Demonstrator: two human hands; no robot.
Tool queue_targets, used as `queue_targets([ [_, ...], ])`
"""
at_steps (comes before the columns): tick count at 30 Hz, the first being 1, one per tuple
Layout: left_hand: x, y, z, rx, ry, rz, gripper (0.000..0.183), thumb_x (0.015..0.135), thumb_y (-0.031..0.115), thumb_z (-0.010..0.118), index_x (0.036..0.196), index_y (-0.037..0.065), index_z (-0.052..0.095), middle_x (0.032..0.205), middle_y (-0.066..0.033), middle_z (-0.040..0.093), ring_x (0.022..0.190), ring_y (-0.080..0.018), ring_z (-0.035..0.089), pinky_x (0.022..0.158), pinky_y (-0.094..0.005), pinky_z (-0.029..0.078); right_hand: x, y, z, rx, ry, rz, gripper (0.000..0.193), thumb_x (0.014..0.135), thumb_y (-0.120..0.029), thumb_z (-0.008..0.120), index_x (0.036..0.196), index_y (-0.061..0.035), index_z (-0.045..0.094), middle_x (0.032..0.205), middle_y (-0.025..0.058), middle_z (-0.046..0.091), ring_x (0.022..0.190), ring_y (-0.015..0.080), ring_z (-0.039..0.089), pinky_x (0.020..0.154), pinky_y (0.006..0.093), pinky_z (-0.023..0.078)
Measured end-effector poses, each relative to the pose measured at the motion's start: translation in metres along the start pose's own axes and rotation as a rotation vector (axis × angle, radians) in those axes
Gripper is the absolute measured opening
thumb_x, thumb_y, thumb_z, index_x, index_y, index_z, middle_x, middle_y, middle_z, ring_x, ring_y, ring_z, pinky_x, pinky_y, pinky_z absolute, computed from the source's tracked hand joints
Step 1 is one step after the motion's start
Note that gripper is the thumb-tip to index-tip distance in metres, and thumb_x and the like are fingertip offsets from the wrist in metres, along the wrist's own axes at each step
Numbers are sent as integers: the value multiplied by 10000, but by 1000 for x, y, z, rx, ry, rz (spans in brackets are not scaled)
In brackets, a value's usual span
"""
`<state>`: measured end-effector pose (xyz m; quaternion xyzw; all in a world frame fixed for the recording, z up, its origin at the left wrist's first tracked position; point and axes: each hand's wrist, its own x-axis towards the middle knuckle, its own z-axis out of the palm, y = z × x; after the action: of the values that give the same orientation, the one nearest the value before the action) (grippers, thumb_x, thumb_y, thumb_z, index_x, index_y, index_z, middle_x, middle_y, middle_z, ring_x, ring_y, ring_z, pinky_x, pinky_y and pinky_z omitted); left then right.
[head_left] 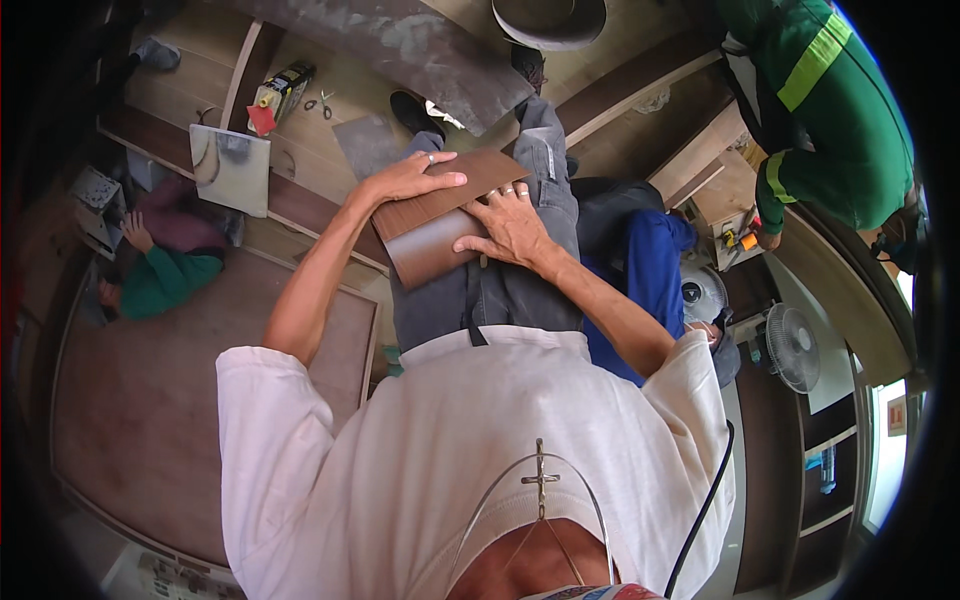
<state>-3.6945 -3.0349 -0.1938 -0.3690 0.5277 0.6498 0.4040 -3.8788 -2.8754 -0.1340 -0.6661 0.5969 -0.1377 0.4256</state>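
Across my lap lies a brown wood-grain laminate sheet, bent over so that its lower part curves and catches the light. My left hand holds its far left part, thumb stretched along the upper face, with some fingers hidden. On the right, my right hand grips the sheet at the bend, fingers over the upper layer and thumb against the shiny lower part. Beyond my left hand is a thin grey sheet.
A rectangular can with a red piece at its front stands beside scissors. A stained square board leans at left. Co-workers are at left, in green at right, and in blue close beside me. Fans stand right.
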Motion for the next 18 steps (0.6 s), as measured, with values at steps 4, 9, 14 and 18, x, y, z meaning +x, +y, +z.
queue_targets([
  [4, 4, 6, -3, 105, -13, -14, 912, 796, 745, 587, 1484, 167, 433, 1485, -256, 391, 1395, -376, 372, 1135, -435, 326, -9, -5, 13, 162, 37, 210, 732, 758, -616, 689, 1228, -61, 602, 1205, 191, 584, 1191, 378, 493, 986, 492, 372],
  [9, -4, 12, 6, 187, 35, -25, 926, 761, 758, 610, 1476, 191, 449, 1496, -211, 400, 1383, -379, 388, 1124, -449, 347, -20, -26, 3, 249, 110, 399, 651, 756, -468, 763, 1222, -40, 609, 1174, 191, 598, 1165, 362, 519, 985, 480, 387],
  [14, -17, 9, 16, 286, 93, 22, 919, 750, 723, 650, 1469, 183, 458, 1497, -197, 400, 1371, -374, 400, 1122, -455, 348, -59, -7, 7, 472, -30, 334, 489, 826, -248, 721, 1244, -18, 616, 1277, 201, 597, 1235, 385, 518, 1073, 451, 373],
  [18, -30, 20, 20, 286, 170, 24, 916, 743, 693, 678, 1467, 177, 457, 1509, -179, 387, 1365, -373, 406, 1118, -460, 351, -58, 52, -37, 1003, 4, 939, 393, 918, -279, 649, 1183, 12, 642, 1172, 187, 658, 1056, 198, 650, 864, 319, 515],
])
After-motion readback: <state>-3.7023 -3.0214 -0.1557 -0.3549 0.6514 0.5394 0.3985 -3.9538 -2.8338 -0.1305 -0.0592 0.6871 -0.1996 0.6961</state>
